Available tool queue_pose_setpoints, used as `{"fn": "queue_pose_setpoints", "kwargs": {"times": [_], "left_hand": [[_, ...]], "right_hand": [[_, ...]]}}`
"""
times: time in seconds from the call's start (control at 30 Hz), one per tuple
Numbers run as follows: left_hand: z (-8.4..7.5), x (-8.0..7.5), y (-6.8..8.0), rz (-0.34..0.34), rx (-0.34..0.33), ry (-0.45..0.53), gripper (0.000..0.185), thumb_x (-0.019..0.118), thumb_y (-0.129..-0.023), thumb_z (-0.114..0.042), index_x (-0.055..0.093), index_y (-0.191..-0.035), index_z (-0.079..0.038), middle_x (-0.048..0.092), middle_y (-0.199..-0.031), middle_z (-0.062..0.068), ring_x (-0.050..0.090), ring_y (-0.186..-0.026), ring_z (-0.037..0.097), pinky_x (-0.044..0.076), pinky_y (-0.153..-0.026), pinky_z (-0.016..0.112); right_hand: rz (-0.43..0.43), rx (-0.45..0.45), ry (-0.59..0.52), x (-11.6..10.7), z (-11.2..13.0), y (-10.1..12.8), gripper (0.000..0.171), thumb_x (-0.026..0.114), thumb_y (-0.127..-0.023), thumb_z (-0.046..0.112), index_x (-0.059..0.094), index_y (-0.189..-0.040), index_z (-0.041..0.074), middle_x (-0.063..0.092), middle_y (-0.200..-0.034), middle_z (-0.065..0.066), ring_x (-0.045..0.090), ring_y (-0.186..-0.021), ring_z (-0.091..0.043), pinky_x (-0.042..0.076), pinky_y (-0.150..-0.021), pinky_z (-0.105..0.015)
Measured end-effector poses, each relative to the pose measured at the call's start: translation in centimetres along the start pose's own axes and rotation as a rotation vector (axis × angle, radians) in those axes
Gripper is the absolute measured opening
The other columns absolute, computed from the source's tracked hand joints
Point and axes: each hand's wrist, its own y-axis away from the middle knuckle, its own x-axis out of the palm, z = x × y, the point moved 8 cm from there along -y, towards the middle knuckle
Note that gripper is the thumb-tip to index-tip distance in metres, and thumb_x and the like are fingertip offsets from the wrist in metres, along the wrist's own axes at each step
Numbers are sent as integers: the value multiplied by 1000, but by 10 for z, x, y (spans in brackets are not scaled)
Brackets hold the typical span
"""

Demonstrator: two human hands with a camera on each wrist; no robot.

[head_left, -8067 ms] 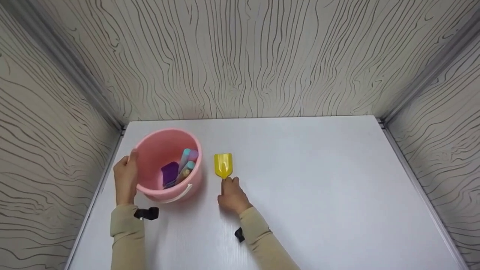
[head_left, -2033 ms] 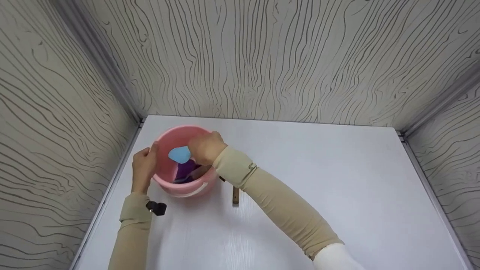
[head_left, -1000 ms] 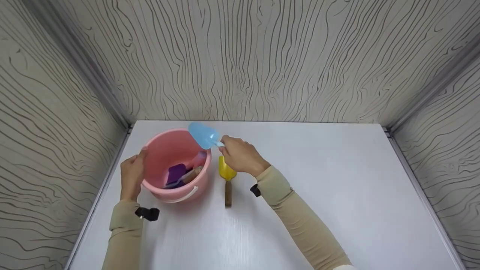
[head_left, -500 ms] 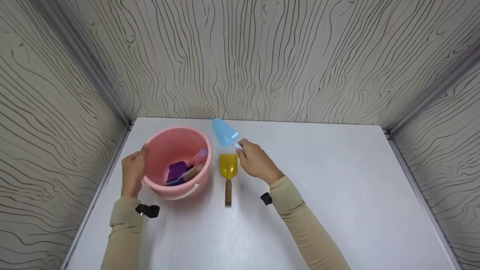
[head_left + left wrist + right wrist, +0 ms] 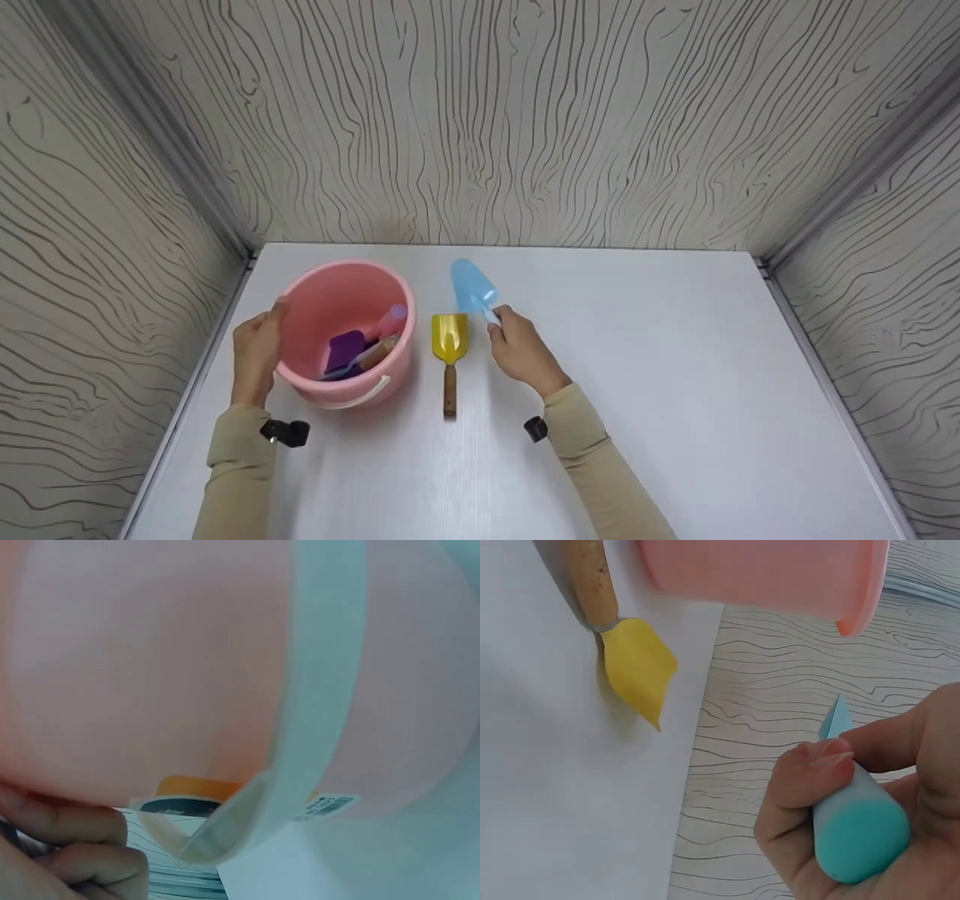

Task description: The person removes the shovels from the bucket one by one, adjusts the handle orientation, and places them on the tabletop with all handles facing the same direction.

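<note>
My left hand (image 5: pixel 256 352) grips the left rim of a pink bucket (image 5: pixel 394 379), which has a white handle (image 5: pixel 324 667) hanging down its side. A purple tool (image 5: pixel 346 348), a wooden-handled tool (image 5: pixel 377 352) and a pink-purple piece (image 5: pixel 391 320) lie inside it; their lower parts are partly hidden. My right hand (image 5: pixel 527 351) holds a light-blue hand trowel (image 5: pixel 471 285) by its pale handle, whose turquoise end (image 5: pixel 862 840) faces the right wrist camera. Just left of that hand, a yellow scoop (image 5: pixel 450 335) with a wooden handle (image 5: pixel 450 390) lies on the table.
The white table (image 5: pixel 660 390) meets a wood-grain patterned panel (image 5: pixel 480 135) at the back. Similar panels stand at both sides, with grey metal posts in the corners. The bucket stands near the table's back left corner.
The yellow scoop, earlier in my right hand, was laid down. My right hand lifted the light-blue trowel out of the bucket and moved it right, beside the scoop. My left hand stays on the rim.
</note>
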Motion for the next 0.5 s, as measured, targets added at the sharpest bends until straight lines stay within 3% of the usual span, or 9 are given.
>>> {"fn": "queue_pose_setpoints", "kwargs": {"times": [0.17, 0.37, 0.5], "left_hand": [[-2, 1, 0, -9, 15, 12, 58, 55, -105, -63, 51, -75, -14, 56, -75, 0, 56, -72, 15, 48, -59, 26], [0, 3, 0, 7, -10, -8, 59, 53, -106, -64, 58, -81, -11, 66, -86, 3, 62, -82, 17, 54, -66, 28], [2, 3, 0, -15, -4, -7, 59, 54, -106, -63, 57, -79, -11, 65, -86, 4, 62, -82, 17, 53, -66, 28]], "right_hand": [[-34, 13, -29, 5, -18, 7, 33, 43, -113, 8, 50, -139, -12, 61, -100, -16, 54, -80, -17, 49, -71, -33], [-66, 57, -56, 16, -39, 15, 34, 42, -113, 6, 48, -141, -13, 64, -118, -23, 60, -96, -25, 55, -92, -48], [-78, 63, -79, 22, -46, 18, 34, 42, -113, 5, 47, -142, -13, 61, -131, -31, 63, -113, -32, 52, -104, -56]]}}
